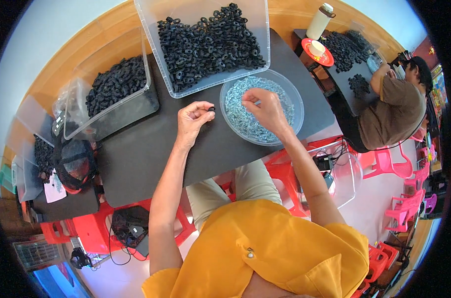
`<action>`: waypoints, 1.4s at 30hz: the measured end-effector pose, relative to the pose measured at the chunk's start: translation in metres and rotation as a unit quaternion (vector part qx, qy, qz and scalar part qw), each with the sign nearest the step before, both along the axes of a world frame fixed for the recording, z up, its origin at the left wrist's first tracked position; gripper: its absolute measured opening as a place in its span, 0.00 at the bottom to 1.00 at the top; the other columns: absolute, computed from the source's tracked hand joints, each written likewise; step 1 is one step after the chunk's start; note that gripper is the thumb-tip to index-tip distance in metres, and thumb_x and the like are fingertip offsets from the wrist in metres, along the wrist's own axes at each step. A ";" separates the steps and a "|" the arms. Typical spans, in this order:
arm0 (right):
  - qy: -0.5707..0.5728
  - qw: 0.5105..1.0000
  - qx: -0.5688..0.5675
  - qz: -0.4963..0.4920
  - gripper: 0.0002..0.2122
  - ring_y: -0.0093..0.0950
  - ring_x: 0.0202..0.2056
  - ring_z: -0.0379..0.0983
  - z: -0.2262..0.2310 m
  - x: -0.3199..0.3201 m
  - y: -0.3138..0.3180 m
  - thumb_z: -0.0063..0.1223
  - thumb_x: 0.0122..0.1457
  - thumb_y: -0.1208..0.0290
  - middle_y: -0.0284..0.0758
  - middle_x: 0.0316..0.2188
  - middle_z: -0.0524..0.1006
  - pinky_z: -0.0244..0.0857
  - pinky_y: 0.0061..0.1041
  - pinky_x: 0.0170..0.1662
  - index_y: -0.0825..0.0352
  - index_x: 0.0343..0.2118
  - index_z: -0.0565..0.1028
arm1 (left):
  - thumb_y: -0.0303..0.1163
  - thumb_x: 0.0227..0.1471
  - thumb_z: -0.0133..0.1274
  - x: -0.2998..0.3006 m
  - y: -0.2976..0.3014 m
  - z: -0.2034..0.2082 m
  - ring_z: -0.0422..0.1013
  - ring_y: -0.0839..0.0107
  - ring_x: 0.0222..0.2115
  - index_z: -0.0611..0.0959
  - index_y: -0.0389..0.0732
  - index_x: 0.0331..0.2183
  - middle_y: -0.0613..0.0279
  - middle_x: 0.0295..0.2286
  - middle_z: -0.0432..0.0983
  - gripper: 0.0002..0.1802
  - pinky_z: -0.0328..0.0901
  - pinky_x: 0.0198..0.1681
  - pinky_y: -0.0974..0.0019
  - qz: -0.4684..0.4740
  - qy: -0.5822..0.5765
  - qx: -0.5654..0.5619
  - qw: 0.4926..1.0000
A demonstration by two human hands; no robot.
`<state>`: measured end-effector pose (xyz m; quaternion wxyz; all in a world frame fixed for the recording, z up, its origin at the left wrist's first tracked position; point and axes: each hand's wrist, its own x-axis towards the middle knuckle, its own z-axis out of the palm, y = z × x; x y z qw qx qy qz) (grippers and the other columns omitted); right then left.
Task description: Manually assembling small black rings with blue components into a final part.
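Note:
Between the thumb and fingertips of my left hand [193, 119] is a small black plastic part [211, 109], held over the dark table [151, 159]. My right hand [264, 108] hovers above a round clear bowl [301, 116], its thumb and fingers drawn together in a pinch. Whatever may be in that pinch is too small to make out. Many small silvery metal pieces [240, 116], screw-like in look, fill the bowl. Behind my hands, a tilted clear bin [161, 64] holds a heap of black plastic parts [210, 47] with round holes.
Another clear bin [106, 126] of black parts stands at the left. Further left are a dark bag [74, 164] and more containers. At the right, a person [397, 109] sits at another table with black parts, a red plate [317, 52] and a bottle [320, 22]. Red stools [94, 233] stand below.

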<state>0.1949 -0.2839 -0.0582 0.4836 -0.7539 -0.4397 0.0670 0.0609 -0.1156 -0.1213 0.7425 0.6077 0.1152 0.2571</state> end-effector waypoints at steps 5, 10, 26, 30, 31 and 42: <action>-0.036 0.997 0.013 0.069 0.05 0.25 0.27 0.74 -0.001 -0.016 0.031 0.53 0.47 0.80 0.39 0.24 0.75 0.67 0.24 0.28 0.73 0.29 0.73 | 0.20 0.42 0.55 -0.001 0.005 -0.001 0.71 0.80 0.24 0.78 0.35 0.31 0.65 0.22 0.75 0.09 0.66 0.30 0.76 -0.019 0.016 0.019 1.000; -0.093 0.990 -0.007 0.107 0.04 0.30 0.25 0.72 -0.007 -0.019 0.044 0.52 0.45 0.80 0.39 0.23 0.73 0.65 0.26 0.28 0.71 0.27 0.73 | 0.19 0.41 0.56 0.000 0.004 0.001 0.70 0.81 0.22 0.78 0.35 0.30 0.66 0.21 0.75 0.09 0.65 0.29 0.78 -0.020 0.021 0.025 0.999; -0.022 0.995 0.004 0.100 0.04 0.32 0.22 0.72 0.000 -0.027 0.049 0.53 0.43 0.80 0.42 0.20 0.73 0.65 0.28 0.26 0.72 0.23 0.72 | 0.19 0.41 0.56 -0.002 0.004 0.001 0.71 0.79 0.24 0.77 0.35 0.30 0.64 0.24 0.75 0.09 0.66 0.31 0.76 -0.028 0.017 0.008 0.999; -0.040 0.994 0.006 0.097 0.04 0.33 0.22 0.72 -0.004 -0.027 0.050 0.54 0.44 0.78 0.41 0.20 0.73 0.65 0.29 0.26 0.72 0.23 0.73 | 0.20 0.42 0.56 -0.002 0.004 0.003 0.71 0.79 0.24 0.77 0.35 0.30 0.64 0.23 0.75 0.08 0.66 0.29 0.77 -0.023 -0.005 -0.014 1.000; -0.067 0.993 0.010 0.097 0.04 0.34 0.23 0.72 -0.006 -0.029 0.050 0.54 0.44 0.77 0.40 0.20 0.73 0.65 0.29 0.26 0.71 0.23 0.74 | 0.20 0.43 0.56 -0.003 0.004 0.003 0.71 0.80 0.24 0.77 0.35 0.30 0.65 0.23 0.75 0.08 0.66 0.29 0.78 -0.020 -0.010 -0.020 1.000; -0.241 0.970 -0.040 -0.014 0.07 0.38 0.34 0.67 -0.012 0.012 0.092 0.49 0.47 0.76 0.39 0.26 0.70 0.62 0.35 0.38 0.66 0.31 0.76 | 0.21 0.42 0.56 0.000 0.006 -0.002 0.70 0.81 0.23 0.77 0.36 0.31 0.67 0.24 0.74 0.09 0.65 0.28 0.78 -0.031 -0.033 -0.045 0.998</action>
